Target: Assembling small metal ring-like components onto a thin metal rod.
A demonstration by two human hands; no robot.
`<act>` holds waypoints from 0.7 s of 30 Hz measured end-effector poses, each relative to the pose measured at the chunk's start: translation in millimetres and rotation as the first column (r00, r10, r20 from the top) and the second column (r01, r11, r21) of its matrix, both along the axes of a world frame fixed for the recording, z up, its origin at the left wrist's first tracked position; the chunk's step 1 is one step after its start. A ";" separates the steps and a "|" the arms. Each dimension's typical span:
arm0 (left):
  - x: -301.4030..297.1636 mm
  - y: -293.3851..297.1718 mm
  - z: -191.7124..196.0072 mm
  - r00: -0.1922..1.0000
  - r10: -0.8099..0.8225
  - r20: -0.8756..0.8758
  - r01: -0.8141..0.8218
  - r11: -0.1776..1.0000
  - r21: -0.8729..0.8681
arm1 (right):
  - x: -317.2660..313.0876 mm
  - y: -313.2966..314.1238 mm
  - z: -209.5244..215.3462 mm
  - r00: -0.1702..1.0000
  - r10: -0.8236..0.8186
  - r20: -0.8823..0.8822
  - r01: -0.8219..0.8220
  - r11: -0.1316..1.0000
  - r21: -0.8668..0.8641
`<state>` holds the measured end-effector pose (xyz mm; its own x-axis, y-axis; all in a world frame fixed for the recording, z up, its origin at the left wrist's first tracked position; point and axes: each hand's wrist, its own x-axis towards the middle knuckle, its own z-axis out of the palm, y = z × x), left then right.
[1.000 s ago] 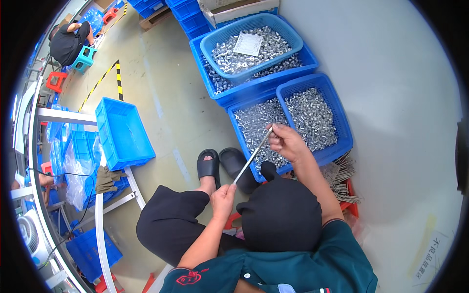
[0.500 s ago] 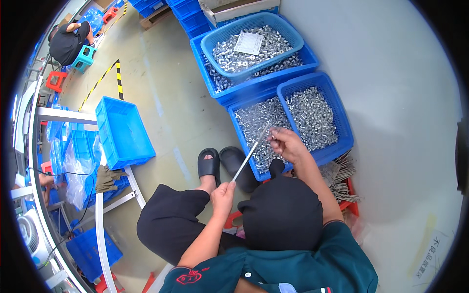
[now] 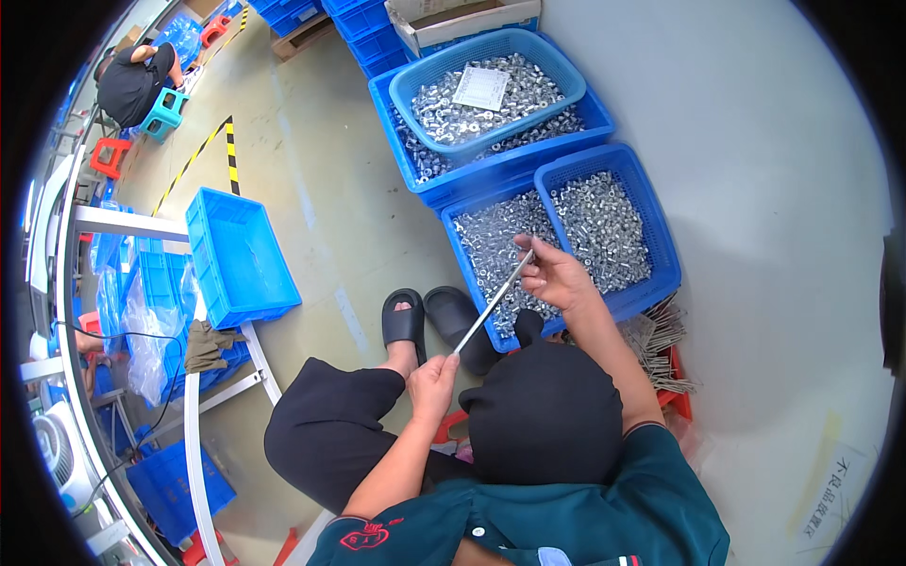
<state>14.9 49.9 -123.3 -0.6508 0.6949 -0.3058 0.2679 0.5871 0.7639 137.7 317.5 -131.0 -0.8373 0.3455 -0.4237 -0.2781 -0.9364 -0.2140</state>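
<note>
A thin metal rod [image 3: 491, 305] slants between my hands. My left hand [image 3: 432, 380] grips its lower end above my knee. My right hand [image 3: 559, 279] pinches the upper end, fingers closed around the tip, just over a blue crate [image 3: 469, 259] filled with small silvery metal sleeves. A second blue crate [image 3: 651, 222] of the same parts sits beside it on the right. My feet in black slippers [image 3: 406, 319] rest on the floor next to the crates.
A round blue basket [image 3: 566, 71] of metal parts with a paper slip sits on a larger blue crate behind. An open blue bin [image 3: 241, 255] rests on a white frame at left. A bundle of rods [image 3: 661, 344] lies at right. Another person [image 3: 132, 80] sits far off.
My right hand has shifted slightly down at the rod's upper end over the crate. The left hand and the rod stay almost where they were.
</note>
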 end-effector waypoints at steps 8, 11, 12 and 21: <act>-1.2 -1.6 3.2 1.000 0.007 -0.029 -0.007 1.000 0.019 | -3.6 -5.0 21.0 0.996 -0.012 0.083 -0.004 0.982 0.191; -0.5 -2.0 3.8 0.998 -0.004 -0.070 0.006 1.000 0.030 | 0.8 2.7 34.5 0.929 0.083 0.361 -0.234 0.886 0.400; -0.6 -2.5 2.0 0.997 -0.004 -0.071 0.006 1.000 0.030 | -2.5 -1.2 33.4 0.929 0.082 0.360 -0.233 0.886 0.401; 0.3 3.7 0.8 0.992 0.055 0.112 -0.065 0.994 0.092 | -2.8 -29.3 25.4 0.956 0.219 0.194 -0.267 0.923 0.276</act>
